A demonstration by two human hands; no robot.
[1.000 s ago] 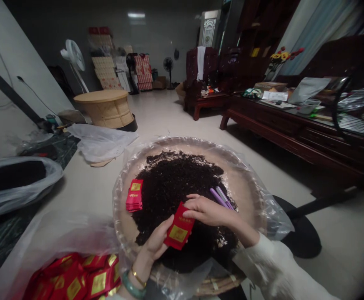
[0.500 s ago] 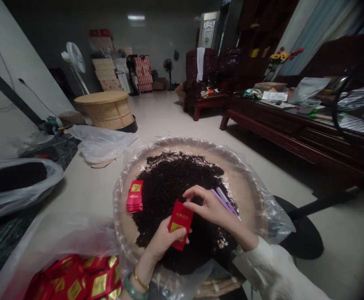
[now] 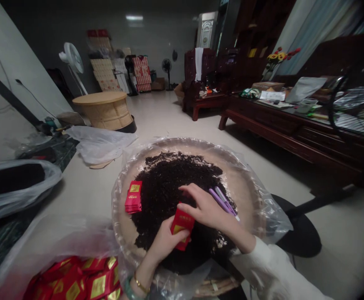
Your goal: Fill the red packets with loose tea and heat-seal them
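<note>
My left hand [image 3: 165,241] is closed around a small red packet [image 3: 184,218] with gold print, thumb across its front. My right hand [image 3: 205,206] is at the packet's top end; its thumb lies against the upper edge, while the other fingers reach out apart above it. Below both hands a heap of dark loose leaves, looking like tea [image 3: 166,179], is spread on a round woven tray [image 3: 252,187] lined with clear plastic. A stack of flat red packets [image 3: 133,196] lies at the tray's left side. Purple-handled tongs or scissors [image 3: 222,201] rest beside my right wrist.
At lower left, a plastic bag holds several filled red packets [image 3: 99,285]. Another bag of dark leaves [image 3: 13,177] stands at far left. A round wooden stand [image 3: 103,110] is behind, a long dark table [image 3: 288,125] at right, and a black fan base [image 3: 303,227] near the tray.
My right hand has come down slightly over the packet's top, its thumb now against the upper edge. The packet tilts a little more; my left hand keeps its hold.
</note>
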